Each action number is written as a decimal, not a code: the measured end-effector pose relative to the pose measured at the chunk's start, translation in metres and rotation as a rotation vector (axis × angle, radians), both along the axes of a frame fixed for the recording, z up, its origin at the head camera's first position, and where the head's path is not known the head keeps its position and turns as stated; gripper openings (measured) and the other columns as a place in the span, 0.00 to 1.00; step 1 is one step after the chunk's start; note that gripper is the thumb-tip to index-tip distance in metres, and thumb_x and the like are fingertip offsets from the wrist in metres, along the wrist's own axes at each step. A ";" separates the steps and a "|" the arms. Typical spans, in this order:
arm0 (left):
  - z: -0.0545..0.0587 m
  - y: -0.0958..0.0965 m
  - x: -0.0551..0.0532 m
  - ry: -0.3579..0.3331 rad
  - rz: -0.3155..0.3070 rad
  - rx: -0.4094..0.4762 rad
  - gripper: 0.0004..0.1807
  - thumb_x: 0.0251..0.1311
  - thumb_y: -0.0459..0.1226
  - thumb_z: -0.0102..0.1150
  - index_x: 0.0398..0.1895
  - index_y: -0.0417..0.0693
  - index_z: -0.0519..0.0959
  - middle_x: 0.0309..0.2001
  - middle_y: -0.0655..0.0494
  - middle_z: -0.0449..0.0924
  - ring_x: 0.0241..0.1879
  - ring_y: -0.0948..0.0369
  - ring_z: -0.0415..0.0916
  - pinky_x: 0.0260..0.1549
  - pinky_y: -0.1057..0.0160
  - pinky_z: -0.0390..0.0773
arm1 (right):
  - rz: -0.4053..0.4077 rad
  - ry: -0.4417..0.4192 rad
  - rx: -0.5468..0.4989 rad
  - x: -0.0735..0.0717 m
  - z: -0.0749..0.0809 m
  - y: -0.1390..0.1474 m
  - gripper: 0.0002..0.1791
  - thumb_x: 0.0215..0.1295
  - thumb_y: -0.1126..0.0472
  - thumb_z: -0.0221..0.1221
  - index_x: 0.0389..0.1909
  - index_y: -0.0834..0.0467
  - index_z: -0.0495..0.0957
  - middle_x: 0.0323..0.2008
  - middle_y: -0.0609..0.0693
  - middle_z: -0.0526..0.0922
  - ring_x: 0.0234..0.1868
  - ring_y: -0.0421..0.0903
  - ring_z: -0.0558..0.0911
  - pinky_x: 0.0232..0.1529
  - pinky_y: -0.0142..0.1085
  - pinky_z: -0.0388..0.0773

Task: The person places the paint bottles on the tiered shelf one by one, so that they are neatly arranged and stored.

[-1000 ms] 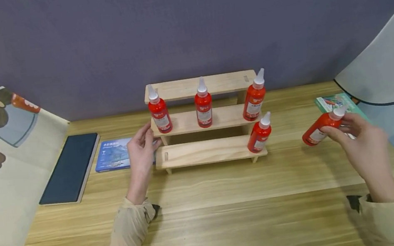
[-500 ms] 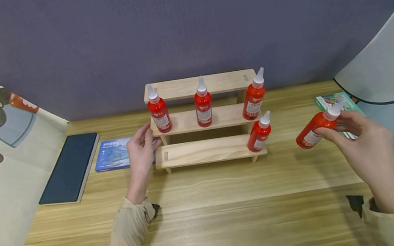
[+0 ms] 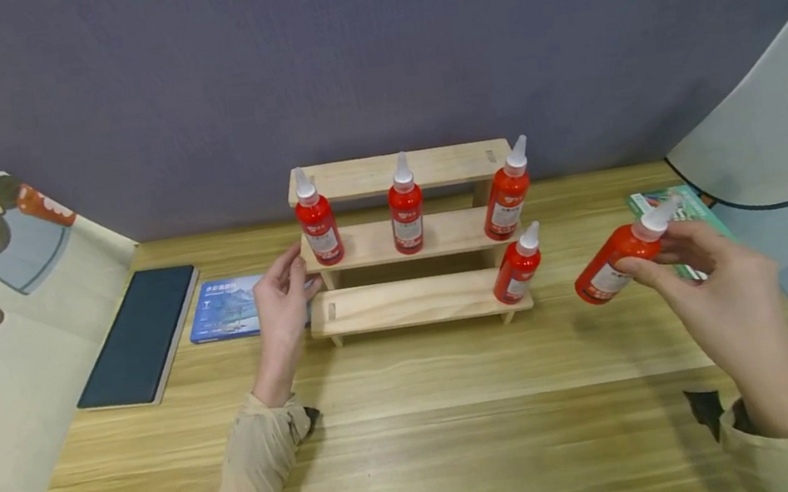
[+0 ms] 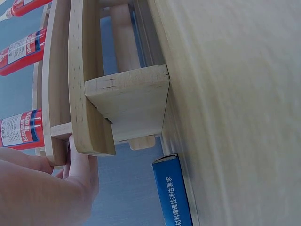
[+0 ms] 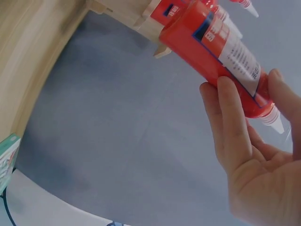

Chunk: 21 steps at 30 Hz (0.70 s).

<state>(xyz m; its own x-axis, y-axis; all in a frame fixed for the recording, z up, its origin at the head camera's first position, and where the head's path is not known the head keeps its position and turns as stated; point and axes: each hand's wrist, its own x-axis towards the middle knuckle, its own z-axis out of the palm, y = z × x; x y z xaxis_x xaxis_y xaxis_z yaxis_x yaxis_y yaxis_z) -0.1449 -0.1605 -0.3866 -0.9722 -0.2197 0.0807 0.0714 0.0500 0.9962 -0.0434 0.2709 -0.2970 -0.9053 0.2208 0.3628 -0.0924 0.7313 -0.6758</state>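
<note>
In the head view my right hand (image 3: 717,284) holds a red squeeze bottle (image 3: 612,266) with a white nozzle, tilted, off to the right of a three-step wooden display rack (image 3: 402,304). The right wrist view shows thumb and fingers pinching this bottle (image 5: 221,61) near its nozzle end. At the rack's left side my left hand (image 3: 281,304) grips the end of the middle step, some fingers hidden behind it. Three matching bottles stand on that step, at left (image 3: 320,231), centre (image 3: 408,219) and right (image 3: 507,205). Another bottle (image 3: 517,271) stands at the right end of the lowest step.
A blue box (image 3: 222,312) lies behind the left hand, with a dark notebook (image 3: 142,336) farther left. Beyond the right hand lies a green box (image 3: 699,207), partly covered. A grey partition (image 3: 366,48) rises behind the rack on the wooden table (image 3: 429,443).
My right hand has carried the tilted bottle a little left, closer to the rack. The left hand has stayed at the rack's end, and the standing bottles have not moved.
</note>
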 end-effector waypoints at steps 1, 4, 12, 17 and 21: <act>0.000 0.000 0.000 -0.001 0.000 0.001 0.22 0.86 0.35 0.47 0.75 0.35 0.73 0.68 0.35 0.77 0.46 0.60 0.84 0.53 0.66 0.89 | 0.005 0.001 -0.003 0.000 0.001 -0.001 0.26 0.60 0.62 0.81 0.58 0.64 0.85 0.39 0.23 0.80 0.40 0.19 0.79 0.38 0.09 0.76; 0.000 0.000 0.000 -0.002 0.000 0.005 0.22 0.86 0.34 0.47 0.75 0.34 0.73 0.67 0.35 0.77 0.48 0.58 0.83 0.54 0.66 0.89 | 0.015 0.003 -0.008 0.001 0.004 -0.007 0.27 0.59 0.62 0.81 0.58 0.63 0.85 0.39 0.25 0.81 0.41 0.20 0.80 0.37 0.09 0.76; 0.000 0.000 0.000 0.003 -0.008 0.017 0.22 0.86 0.34 0.47 0.75 0.34 0.72 0.68 0.34 0.77 0.55 0.49 0.82 0.54 0.65 0.89 | 0.070 -0.006 -0.002 0.000 0.006 -0.021 0.27 0.61 0.61 0.80 0.59 0.64 0.85 0.48 0.62 0.89 0.42 0.20 0.79 0.35 0.11 0.78; -0.001 -0.001 0.000 0.011 -0.010 0.019 0.22 0.86 0.34 0.47 0.75 0.34 0.72 0.68 0.35 0.77 0.53 0.52 0.82 0.54 0.65 0.89 | 0.117 0.017 -0.017 -0.001 0.008 -0.032 0.25 0.59 0.63 0.81 0.57 0.62 0.86 0.47 0.60 0.90 0.41 0.21 0.81 0.34 0.12 0.80; 0.000 0.000 0.000 0.008 -0.006 0.021 0.22 0.85 0.34 0.47 0.75 0.33 0.72 0.67 0.34 0.77 0.52 0.53 0.82 0.54 0.65 0.89 | 0.143 0.031 -0.008 -0.001 0.012 -0.043 0.25 0.58 0.63 0.82 0.55 0.62 0.86 0.44 0.58 0.91 0.41 0.21 0.81 0.34 0.12 0.80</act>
